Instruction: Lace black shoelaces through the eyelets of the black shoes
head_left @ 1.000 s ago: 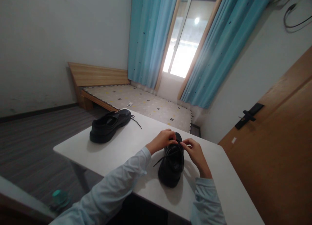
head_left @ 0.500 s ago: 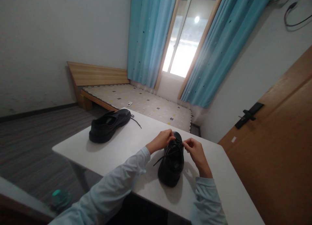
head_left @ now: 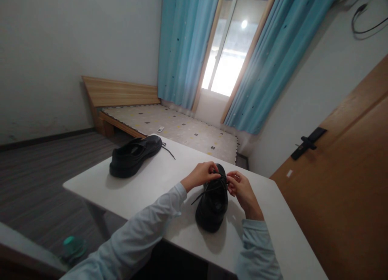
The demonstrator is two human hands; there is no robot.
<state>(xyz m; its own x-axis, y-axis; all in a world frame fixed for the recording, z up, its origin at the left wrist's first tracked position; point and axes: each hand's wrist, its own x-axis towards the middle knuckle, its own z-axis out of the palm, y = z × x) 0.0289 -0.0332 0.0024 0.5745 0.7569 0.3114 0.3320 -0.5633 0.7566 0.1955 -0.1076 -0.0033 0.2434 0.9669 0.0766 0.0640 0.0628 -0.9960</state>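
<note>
A black lace-up shoe (head_left: pixel 209 219) stands upright on the white table (head_left: pixel 182 170), its toe pointing away from me. My left hand (head_left: pixel 202 175) is at the upper left of its lacing, thumb and fingertips pinched on the lace. On the other side, my right hand (head_left: pixel 242 191) has its fingers closed on the lace at the shoe's right edge. A loose lace end (head_left: pixel 198 196) trails off to the left. The matching black shoe (head_left: pixel 130 158) rests farther left on the table, with its lace hanging loose near the toe.
Beyond the table is a bed (head_left: pixel 178 122) with a patterned mattress and a small white remote (head_left: pixel 160 129) on it. A wooden door (head_left: pixel 348 179) with a black handle is at the right. A green-capped bottle (head_left: pixel 72 245) stands on the floor at lower left.
My left thumb and fingers have shifted slightly over the lacing. The fingers of my right hand have curled in more at the shoe's right edge. Both shoes stay in place.
</note>
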